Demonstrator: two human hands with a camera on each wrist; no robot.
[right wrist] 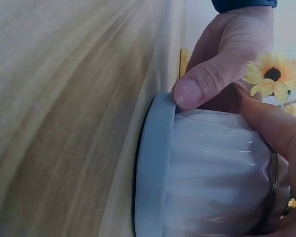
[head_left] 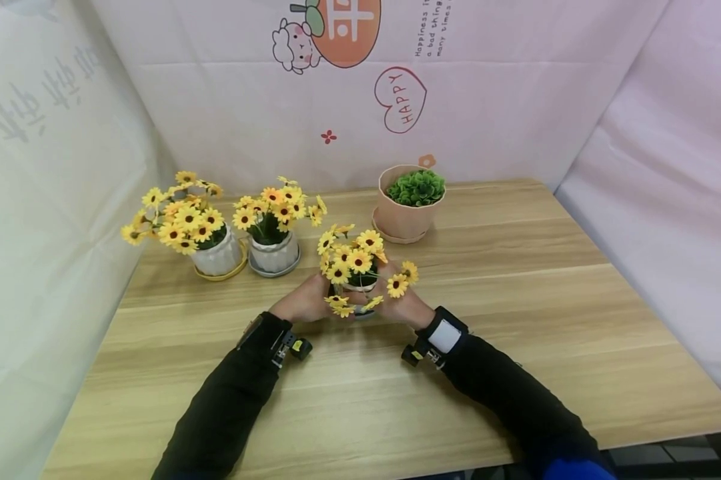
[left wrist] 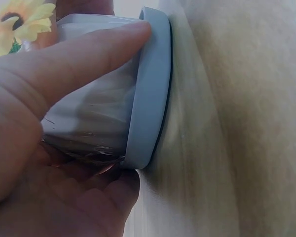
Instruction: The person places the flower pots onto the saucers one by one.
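Both hands hold a potted plant of yellow daisies (head_left: 358, 261) at the middle of the table. Its white ribbed pot (right wrist: 212, 168) has brown twine round it and sits in a blue-grey saucer (left wrist: 150, 89). My left hand (head_left: 307, 301) grips the pot from the left, thumb laid along its side with the tip at the saucer's rim. From the right, my right hand (head_left: 403, 303) curls round the pot's upper part, near the twine. In the head view the blossoms hide much of the pot and fingers.
Two more white pots of yellow daisies stand at the back left, one on a yellow saucer (head_left: 239, 267), the other on a grey saucer (head_left: 276, 270). A pink pot (head_left: 405, 220) with a green plant (head_left: 417, 188) stands behind the hands. Printed cloth (head_left: 216, 100) hangs behind the wooden table (head_left: 546, 320).
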